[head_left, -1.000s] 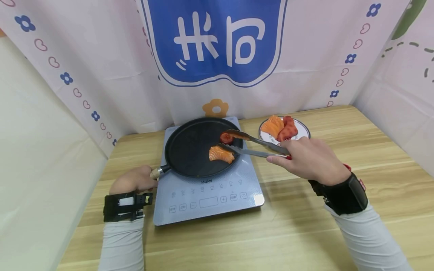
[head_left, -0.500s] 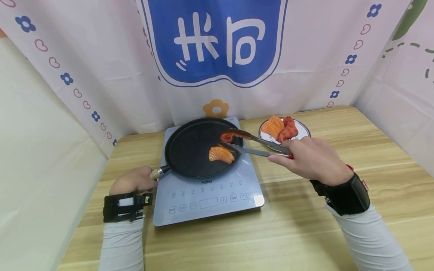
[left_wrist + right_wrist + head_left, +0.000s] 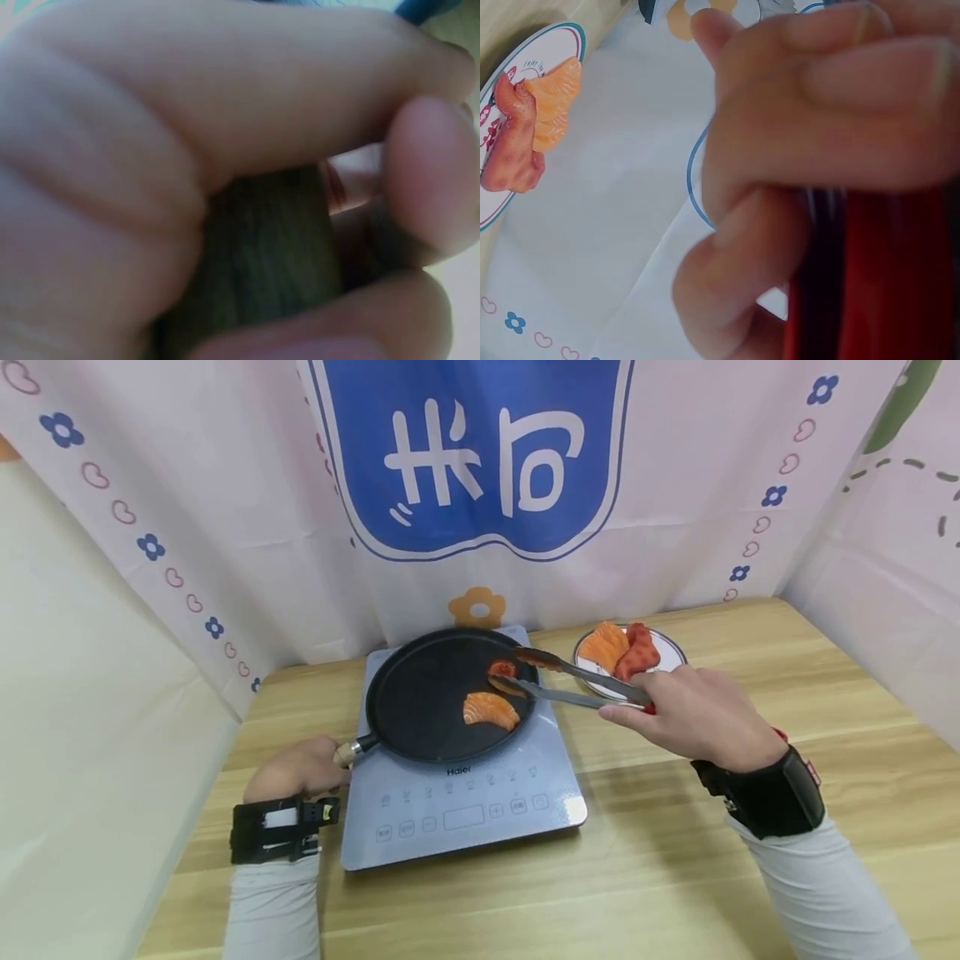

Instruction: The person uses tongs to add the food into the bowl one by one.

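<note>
My left hand (image 3: 296, 768) grips the wooden handle (image 3: 262, 255) of a round black frying pan (image 3: 416, 702). My right hand (image 3: 693, 714) holds metal tongs (image 3: 566, 696) with red grips (image 3: 892, 285), their arms spread over the pan's right side. In the pan lie an orange salmon slice (image 3: 491, 710) and, behind it, a small round red piece (image 3: 503, 668). The lower tong tip overlaps the red piece in the head view; the upper tip is just right of it. Fingers hide most of the pan handle in the left wrist view.
The pan sits on a pale induction cooker (image 3: 465, 843) on a wooden table (image 3: 480, 910). Behind the right hand stands a white plate (image 3: 672, 656) bearing orange salmon (image 3: 602, 645) and a reddish chicken wing (image 3: 637, 653). A printed cloth (image 3: 660, 560) hangs along the back.
The tongs have shifted slightly right, and the lower tip has come away from the salmon slice towards the red piece. The left hand stays on the handle. The head view has tilted a little.
</note>
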A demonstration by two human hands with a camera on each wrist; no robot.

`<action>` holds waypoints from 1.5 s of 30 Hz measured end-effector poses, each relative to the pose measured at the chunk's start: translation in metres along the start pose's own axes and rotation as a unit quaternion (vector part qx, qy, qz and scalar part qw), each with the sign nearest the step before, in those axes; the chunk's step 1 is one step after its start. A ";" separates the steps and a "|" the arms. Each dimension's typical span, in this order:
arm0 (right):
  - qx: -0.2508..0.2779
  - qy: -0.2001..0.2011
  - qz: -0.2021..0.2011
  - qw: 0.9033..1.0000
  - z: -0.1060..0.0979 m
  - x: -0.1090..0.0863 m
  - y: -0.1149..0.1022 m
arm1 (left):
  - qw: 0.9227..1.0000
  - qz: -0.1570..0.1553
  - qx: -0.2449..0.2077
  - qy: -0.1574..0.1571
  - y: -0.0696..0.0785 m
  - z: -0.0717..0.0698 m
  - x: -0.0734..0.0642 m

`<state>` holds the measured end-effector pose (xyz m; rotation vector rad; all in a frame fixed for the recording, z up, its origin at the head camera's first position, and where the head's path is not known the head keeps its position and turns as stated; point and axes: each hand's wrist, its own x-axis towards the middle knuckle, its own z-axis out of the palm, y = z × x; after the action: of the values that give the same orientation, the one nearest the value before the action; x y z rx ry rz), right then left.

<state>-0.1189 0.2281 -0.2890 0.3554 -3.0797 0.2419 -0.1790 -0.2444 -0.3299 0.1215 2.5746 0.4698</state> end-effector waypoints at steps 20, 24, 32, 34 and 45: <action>0.007 -0.009 0.020 1.000 -0.007 0.003 0.008 | 1.000 0.007 -0.005 -0.006 0.001 -0.007 0.000; 0.017 -0.011 0.023 1.000 -0.007 0.003 0.012 | 1.000 0.002 -0.004 -0.008 0.000 -0.005 0.000; 0.033 -0.015 0.028 0.999 -0.005 0.003 0.019 | 1.000 0.002 0.004 -0.010 0.001 -0.004 0.000; 0.035 -0.014 0.032 0.999 -0.005 0.002 0.021 | 1.000 0.001 0.004 -0.010 0.001 -0.004 0.001; 0.035 -0.024 0.041 0.998 -0.005 0.002 0.030 | 1.000 -0.001 0.002 -0.011 0.002 0.000 0.002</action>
<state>-0.1279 0.2568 -0.2885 0.2402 -3.1429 0.3506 -0.1810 -0.2421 -0.3304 0.1245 2.5542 0.4592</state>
